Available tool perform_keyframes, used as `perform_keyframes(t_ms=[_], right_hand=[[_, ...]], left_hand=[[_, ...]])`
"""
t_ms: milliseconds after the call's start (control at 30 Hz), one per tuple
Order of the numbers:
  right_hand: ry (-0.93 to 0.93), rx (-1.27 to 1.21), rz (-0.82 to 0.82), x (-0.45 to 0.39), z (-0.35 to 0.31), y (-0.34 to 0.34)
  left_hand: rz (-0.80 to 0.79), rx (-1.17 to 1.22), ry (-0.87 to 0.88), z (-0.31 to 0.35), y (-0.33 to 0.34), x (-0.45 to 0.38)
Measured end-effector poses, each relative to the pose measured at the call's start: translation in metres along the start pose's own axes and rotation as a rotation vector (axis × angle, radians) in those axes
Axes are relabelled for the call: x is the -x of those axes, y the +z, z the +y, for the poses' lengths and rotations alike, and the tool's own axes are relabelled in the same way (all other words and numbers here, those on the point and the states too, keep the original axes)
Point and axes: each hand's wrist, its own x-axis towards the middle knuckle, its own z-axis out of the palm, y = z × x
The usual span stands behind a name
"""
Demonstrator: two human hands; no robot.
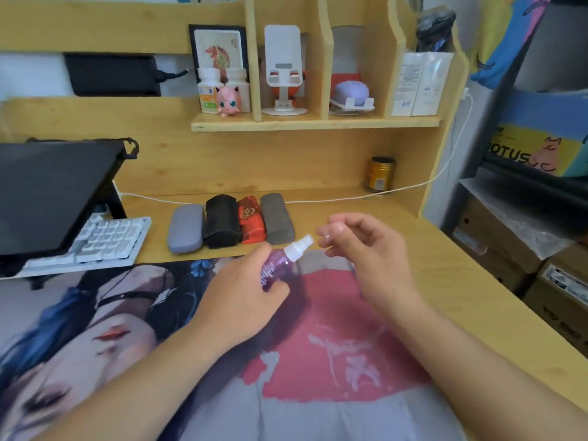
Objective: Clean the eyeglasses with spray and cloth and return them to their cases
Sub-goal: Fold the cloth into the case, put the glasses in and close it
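A purple spray bottle (280, 265) with a white nozzle is gripped by the left hand (245, 297), fingers curled round its body; it is held tilted, nozzle pointing up and right, above the printed desk mat (334, 361). The right hand (366, 259) is raised just beside the nozzle, fingers curled with thumb and fingertips drawn together; something small and clear, possibly the cap, may be pinched there, but blur makes it hard to tell. Four closed glasses cases are lined up side by side on the wooden desk (461, 281) behind the hands, touching one another: a blue-grey case (186, 229), a black case (221, 221), a red case (252, 222) and a dark grey case (276, 221). No glasses or cloth are seen outside the cases. A white keyboard (105, 240) is set at the left, partly under a black tilted screen (47, 195). A white cable (350, 195) is run along the back of the desk past a small gold jar (380, 175). On the shelf above are seen two white bottles (210, 90), a pink figure (228, 101) in front of them, a white phone stand (283, 71), a purple round thing on a white holder (351, 95) and white boxes (420, 84). Cardboard boxes (509, 243) are stacked at the right, off the desk.
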Motion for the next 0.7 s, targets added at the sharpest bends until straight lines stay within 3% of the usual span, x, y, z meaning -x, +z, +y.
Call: perform_keyframes(t_ms=[100,300,467,700], right_hand=[[-0.027,0.086,-0.025,0.004,0.005,0.006],[-0.089,0.114,0.087,0.005,0.003,0.003],[-0.037,0.197,-0.053,0.008,0.012,0.008],[-0.060,0.123,-0.083,0.015,0.009,0.012]], left_hand=[[0.011,-0.028,0.009,0.001,0.002,-0.003],[-0.012,-0.079,0.052,0.000,0.002,-0.001],[-0.024,-0.093,0.037,0.007,0.004,0.001],[-0.022,-0.058,0.065,0.005,0.006,0.003]])
